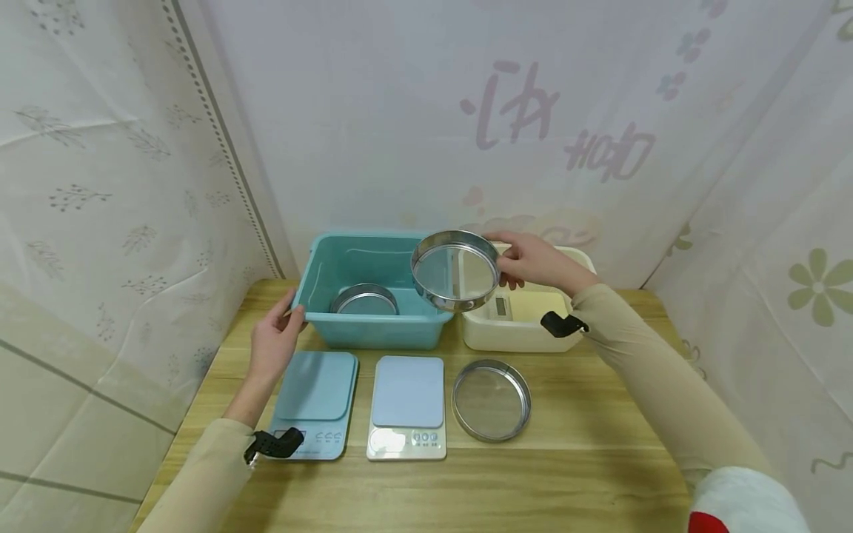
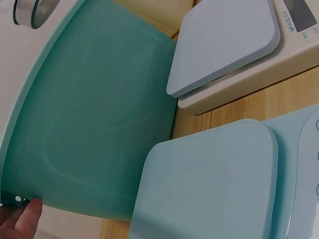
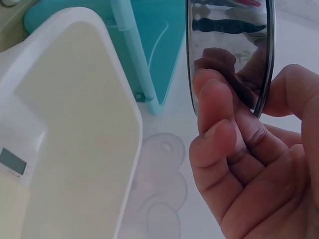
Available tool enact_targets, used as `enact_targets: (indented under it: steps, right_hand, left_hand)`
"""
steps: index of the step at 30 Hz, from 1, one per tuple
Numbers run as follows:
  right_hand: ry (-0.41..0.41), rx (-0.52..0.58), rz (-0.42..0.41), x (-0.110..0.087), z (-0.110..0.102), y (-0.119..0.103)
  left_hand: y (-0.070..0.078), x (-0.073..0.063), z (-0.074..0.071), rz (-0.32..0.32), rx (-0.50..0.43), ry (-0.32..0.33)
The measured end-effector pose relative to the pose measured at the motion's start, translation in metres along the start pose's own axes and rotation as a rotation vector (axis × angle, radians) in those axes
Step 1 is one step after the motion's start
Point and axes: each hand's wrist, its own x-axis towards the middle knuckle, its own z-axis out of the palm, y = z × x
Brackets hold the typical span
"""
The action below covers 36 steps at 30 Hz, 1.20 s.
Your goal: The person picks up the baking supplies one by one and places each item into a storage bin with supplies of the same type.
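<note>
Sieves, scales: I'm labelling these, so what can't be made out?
Head view: bottom of the sieve inside the teal bin, behind its front wall.
Head view: base of the yellow scale, hidden by the cream bin.
Head view: display on the blue scale, partly behind a wrist camera.
Head view: any reading on the white scale, lost in glare.
Right wrist view: rest of the held sieve, cut off by top edge.

r. hand [image 3: 259, 164] pinches shiny metal band [image 3: 227, 37] btwn thumb & fingers, fingers mirrored in it. cream bin [image 3: 84, 114] at l. of view, pt of digital scale [image 3: 11, 199] inside w/ grey lcd [image 3: 13, 161]. teal bin [image 3: 164, 32] just beyond, then white cloth w/ cloud print [image 3: 160, 164].
</note>
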Motion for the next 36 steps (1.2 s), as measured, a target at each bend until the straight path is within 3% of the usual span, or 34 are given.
enact_targets:
  steps: [9, 17, 36]
  right_hand:
    - [-0.008, 0.014, -0.04, 0.034, 0.007, -0.015]
    - [-0.02, -0.044, -0.016, 0.061, 0.016, -0.026]
    - [-0.048, 0.031, -0.017, 0.117, 0.05, -0.044]
  left_hand:
    - [-0.006, 0.004, -0.001, 0.03, 0.007, 0.002]
    - [-0.005, 0.003, -0.001, 0.045, 0.019, -0.007]
    - [-0.001, 0.001, -0.002, 0.008, 0.028, 0.002]
